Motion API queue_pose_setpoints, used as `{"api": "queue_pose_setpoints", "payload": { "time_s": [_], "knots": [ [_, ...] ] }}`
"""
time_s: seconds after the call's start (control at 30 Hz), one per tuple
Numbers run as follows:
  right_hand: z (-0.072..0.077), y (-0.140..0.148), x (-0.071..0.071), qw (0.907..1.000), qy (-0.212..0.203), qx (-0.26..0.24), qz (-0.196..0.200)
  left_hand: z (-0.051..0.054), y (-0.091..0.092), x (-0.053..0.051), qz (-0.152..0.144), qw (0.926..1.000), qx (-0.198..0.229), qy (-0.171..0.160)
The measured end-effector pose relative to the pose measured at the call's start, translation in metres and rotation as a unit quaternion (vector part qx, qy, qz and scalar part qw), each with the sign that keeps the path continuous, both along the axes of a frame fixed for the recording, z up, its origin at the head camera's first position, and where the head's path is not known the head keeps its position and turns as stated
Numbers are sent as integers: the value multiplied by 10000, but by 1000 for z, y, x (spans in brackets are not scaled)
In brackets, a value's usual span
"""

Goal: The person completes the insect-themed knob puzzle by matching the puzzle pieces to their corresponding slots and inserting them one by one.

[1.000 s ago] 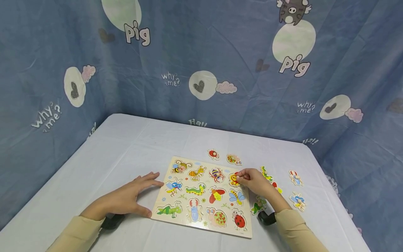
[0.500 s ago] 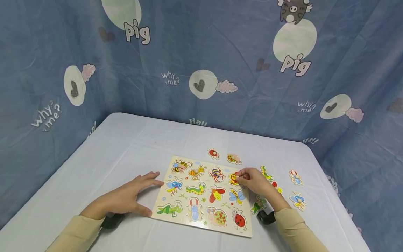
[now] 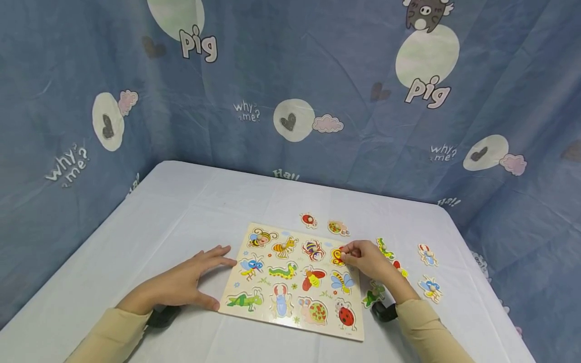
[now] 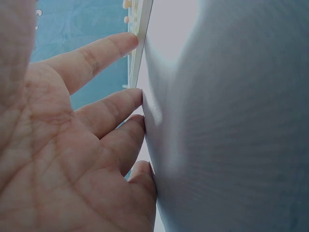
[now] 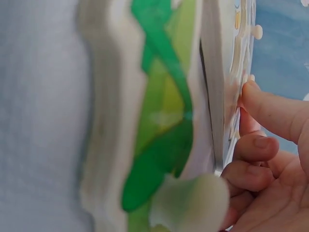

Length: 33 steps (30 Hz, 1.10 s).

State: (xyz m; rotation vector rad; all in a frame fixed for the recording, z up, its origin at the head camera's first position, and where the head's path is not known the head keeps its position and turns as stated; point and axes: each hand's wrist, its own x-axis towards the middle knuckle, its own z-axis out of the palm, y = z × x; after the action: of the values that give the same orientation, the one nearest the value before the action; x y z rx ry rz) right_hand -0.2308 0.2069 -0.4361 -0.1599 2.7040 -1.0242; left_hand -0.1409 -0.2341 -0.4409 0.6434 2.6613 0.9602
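Note:
A wooden insect puzzle board (image 3: 329, 328) lies flat on the white table. My right hand (image 3: 369, 262) pinches the red-and-yellow butterfly puzzle piece (image 3: 336, 256) at the board's far right corner; the fingers cover part of it. My left hand (image 3: 181, 285) spreads its fingers beside the board's left side, index fingertip and thumb at its edge. In the left wrist view the index finger (image 4: 96, 60) touches that edge, and other fingertips rest on the cloth. Bee (image 3: 261, 238), orange insect (image 3: 284, 248) and spider (image 3: 313, 249) pieces sit in the far row.
Loose pieces lie about the board: ladybug (image 3: 309, 220) and snail (image 3: 338, 228) behind it, caterpillar (image 3: 385, 249), red-winged insect (image 3: 399, 268) and grasshopper (image 3: 373, 295) near the right forearm, beetle (image 3: 427, 255) and blue-winged insect (image 3: 431, 288) farther right. A blue printed curtain (image 3: 236, 146) hangs behind.
Both hands and the board stay in place; the right hand keeps its pinch on the butterfly piece. The head view shifts very slightly.

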Motion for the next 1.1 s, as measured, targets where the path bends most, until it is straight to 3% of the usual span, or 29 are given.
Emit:
{"api": "queue_pose_setpoints", "payload": {
  "time_s": [0.5,0.93,1.1],
  "knots": [
    [15,16,15,9984,250,-85,507,1,1,1,-36,10000,38,21],
    [35,71,36,9985,142,-511,-133,-1,-1,0,-32,10000,17,9],
    [38,96,45,9981,294,-434,-308,-3,-1,0,-10,10000,-23,-16]
  ]
}}
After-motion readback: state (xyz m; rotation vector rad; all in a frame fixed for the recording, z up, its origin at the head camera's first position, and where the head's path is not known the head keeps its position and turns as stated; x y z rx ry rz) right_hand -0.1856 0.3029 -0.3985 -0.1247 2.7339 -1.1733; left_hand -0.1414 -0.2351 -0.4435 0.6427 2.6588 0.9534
